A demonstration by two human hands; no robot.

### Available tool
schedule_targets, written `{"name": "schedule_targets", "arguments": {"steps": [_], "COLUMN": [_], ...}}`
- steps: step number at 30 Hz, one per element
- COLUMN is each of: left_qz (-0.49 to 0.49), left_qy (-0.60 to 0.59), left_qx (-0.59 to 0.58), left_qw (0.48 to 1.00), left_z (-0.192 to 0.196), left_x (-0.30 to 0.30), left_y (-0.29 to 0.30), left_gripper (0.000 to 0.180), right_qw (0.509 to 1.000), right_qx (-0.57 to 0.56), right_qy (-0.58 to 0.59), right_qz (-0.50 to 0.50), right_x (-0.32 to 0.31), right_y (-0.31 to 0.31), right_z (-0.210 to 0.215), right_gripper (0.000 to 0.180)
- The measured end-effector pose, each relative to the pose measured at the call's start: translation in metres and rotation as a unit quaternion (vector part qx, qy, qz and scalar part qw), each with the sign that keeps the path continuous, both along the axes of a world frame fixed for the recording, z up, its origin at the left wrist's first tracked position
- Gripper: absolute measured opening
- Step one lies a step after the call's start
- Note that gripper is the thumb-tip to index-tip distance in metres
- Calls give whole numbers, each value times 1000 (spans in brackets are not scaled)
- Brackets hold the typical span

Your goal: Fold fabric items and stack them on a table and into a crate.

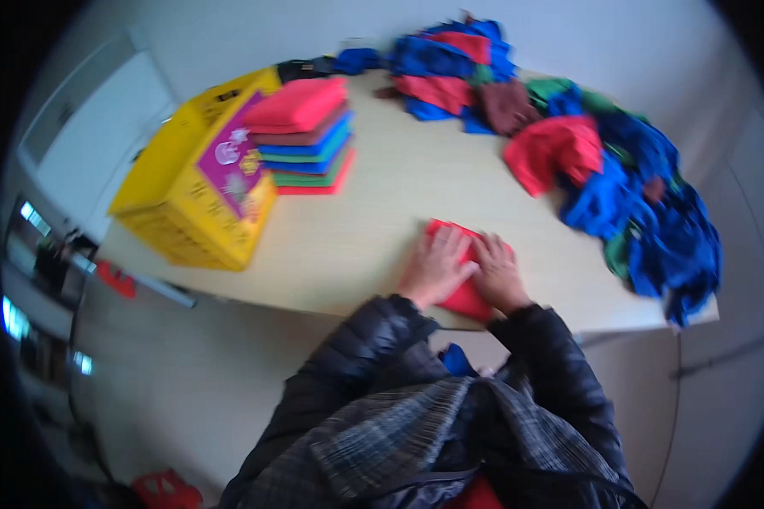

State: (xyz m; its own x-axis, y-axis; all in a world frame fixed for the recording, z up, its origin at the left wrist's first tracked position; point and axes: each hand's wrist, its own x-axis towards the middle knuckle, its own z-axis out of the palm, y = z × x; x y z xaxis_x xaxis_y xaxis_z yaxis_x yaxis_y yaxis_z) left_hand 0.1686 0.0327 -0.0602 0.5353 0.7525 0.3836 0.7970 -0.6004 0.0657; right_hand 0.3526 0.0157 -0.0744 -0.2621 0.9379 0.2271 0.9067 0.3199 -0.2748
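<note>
A folded red cloth (465, 297) lies on the table near its front edge. My left hand (440, 265) rests flat on its left part, fingers stretched out. Across the right part lies my right hand (497, 273), also flat, its thumb side close to the left hand. Both hands are open and press on the cloth without gripping it; they cover much of it. To the left stands a neat stack of folded cloths (306, 144) in red, brown, blue and green, with a thick red one on top.
Beside the stack, a yellow box (174, 208) with a purple panel sits at the table's left edge. Loose crumpled cloths (569, 161), mostly blue and red, form heaps along the far and right sides. Dark items (306, 68) lie behind the box. The table (382, 187) is pale.
</note>
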Motion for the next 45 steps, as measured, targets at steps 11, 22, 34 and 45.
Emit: {"name": "schedule_targets", "arguments": {"steps": [11,22,34,45], "left_qz": [30,24,13,2], "left_qy": [-54,-40,-50,-42], "left_qx": [-85,-69,-71,-62], "left_qw": [994,997,996,997], "left_z": [0,-7,-11,-8], "left_x": [-3,-4,-2,-3], "left_y": [-1,0,5,2], "left_gripper": [69,69,68,68], "right_qw": [1000,1000,1000,999], "right_qx": [22,22,18,24], "right_qy": [4,21,17,5], "right_qz": [-6,-3,-10,-22], "right_x": [4,-3,-1,-1], "right_y": [4,-1,-3,-7], "right_z": [-9,-2,1,-7], "right_gripper": [62,61,62,62]}}
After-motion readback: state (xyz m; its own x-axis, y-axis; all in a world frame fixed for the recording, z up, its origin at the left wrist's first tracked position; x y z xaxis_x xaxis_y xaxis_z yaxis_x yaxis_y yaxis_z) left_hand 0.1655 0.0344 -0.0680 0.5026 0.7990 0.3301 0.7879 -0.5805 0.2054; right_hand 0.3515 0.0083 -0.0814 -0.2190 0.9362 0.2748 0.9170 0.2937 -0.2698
